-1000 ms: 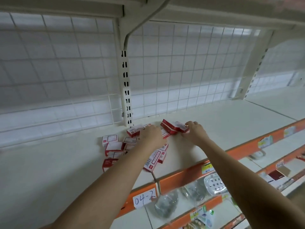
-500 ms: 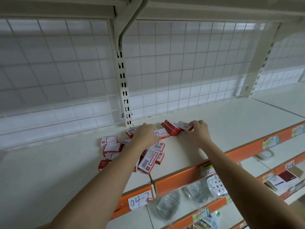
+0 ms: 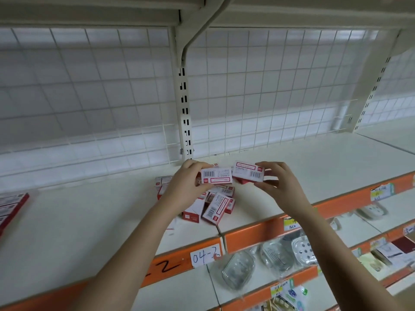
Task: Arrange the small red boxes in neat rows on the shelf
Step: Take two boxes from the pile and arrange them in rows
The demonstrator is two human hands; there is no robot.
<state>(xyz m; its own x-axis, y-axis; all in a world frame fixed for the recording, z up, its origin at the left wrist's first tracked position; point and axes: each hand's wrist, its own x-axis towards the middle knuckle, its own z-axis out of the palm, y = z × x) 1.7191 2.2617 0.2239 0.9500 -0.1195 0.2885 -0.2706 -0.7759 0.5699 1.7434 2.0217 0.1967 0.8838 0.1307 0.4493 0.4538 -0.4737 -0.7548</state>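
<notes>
Several small red boxes (image 3: 214, 206) with white labels lie in a loose pile on the white shelf (image 3: 292, 176), below the upright post. My left hand (image 3: 187, 187) holds one small red box (image 3: 216, 175) lifted above the pile, label and barcode up. My right hand (image 3: 281, 187) pinches a second small red box (image 3: 248, 171) beside it, also raised. The two held boxes sit side by side, nearly touching. My left hand and forearm hide part of the pile.
A wire grid back panel (image 3: 269, 97) and slotted upright post (image 3: 186, 122) stand behind. Red packages (image 3: 11, 207) lie at the shelf's far left. Orange shelf edge (image 3: 336, 203) carries price tags; lower shelves hold plastic-wrapped soap dishes (image 3: 276, 254).
Both hands have lifted off the pile, each bringing up one box, and brought the two boxes together in the air. The view has tilted slightly.
</notes>
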